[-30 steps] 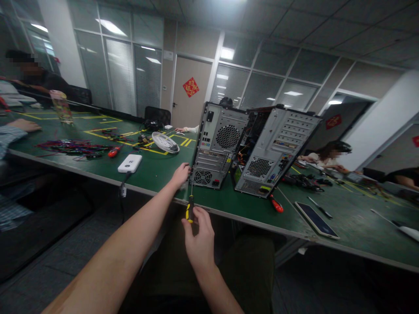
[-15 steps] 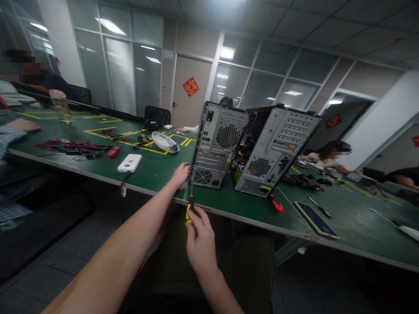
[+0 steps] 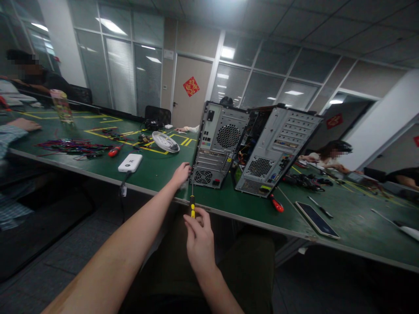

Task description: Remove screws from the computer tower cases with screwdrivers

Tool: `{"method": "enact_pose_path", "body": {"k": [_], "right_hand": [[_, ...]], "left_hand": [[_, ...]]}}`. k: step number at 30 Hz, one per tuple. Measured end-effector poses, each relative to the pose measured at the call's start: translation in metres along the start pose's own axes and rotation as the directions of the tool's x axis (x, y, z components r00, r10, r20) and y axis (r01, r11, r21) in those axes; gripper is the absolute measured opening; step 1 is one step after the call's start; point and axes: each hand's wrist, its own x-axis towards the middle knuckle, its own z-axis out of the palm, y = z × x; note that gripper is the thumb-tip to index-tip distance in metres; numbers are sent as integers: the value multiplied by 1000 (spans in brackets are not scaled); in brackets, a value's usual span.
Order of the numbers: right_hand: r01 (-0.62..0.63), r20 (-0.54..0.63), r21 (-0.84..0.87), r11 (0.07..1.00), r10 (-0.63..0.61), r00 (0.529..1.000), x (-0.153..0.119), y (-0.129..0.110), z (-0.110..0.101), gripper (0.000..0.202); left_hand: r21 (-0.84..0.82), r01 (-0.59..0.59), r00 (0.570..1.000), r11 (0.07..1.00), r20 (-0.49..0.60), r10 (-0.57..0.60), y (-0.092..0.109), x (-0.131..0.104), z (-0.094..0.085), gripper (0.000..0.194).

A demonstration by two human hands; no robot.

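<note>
Two computer towers stand on the green table with their back panels facing me, the left tower (image 3: 220, 139) beside the right tower (image 3: 278, 148). A black and yellow screwdriver (image 3: 192, 206) points up and away, its tip at the lower left edge of the left tower. My right hand (image 3: 200, 231) pinches the handle's end between thumb and fingers. My left hand (image 3: 182, 174) rests against the left side of the same tower near its bottom; its fingertips are partly hidden, so I cannot tell whether it grips anything.
The green table (image 3: 157, 172) bears a white power bank (image 3: 130, 163), a wire bundle (image 3: 75, 147), a white round grille (image 3: 165, 142), red-handled screwdrivers and, at right, a phone (image 3: 317, 220). Other people sit at the left and right; a checked sleeve (image 3: 9, 136) is at far left.
The fingers of my right hand have shifted on the screwdriver handle, which has turned and stands slightly more upright. My left hand has stayed at the tower's side.
</note>
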Motion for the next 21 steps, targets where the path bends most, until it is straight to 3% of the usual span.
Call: {"method": "enact_pose_path", "body": {"k": [11, 21], "right_hand": [[10, -1, -3, 1000, -10, 1000, -3, -1, -4, 46], [-55, -106, 2, 998, 55, 993, -1, 0, 1, 30]], "left_hand": [[-2, -3, 1000, 1000, -3, 3, -2, 2, 0, 40], [14, -1, 1000, 1000, -17, 1, 1, 0, 0, 39]]}}
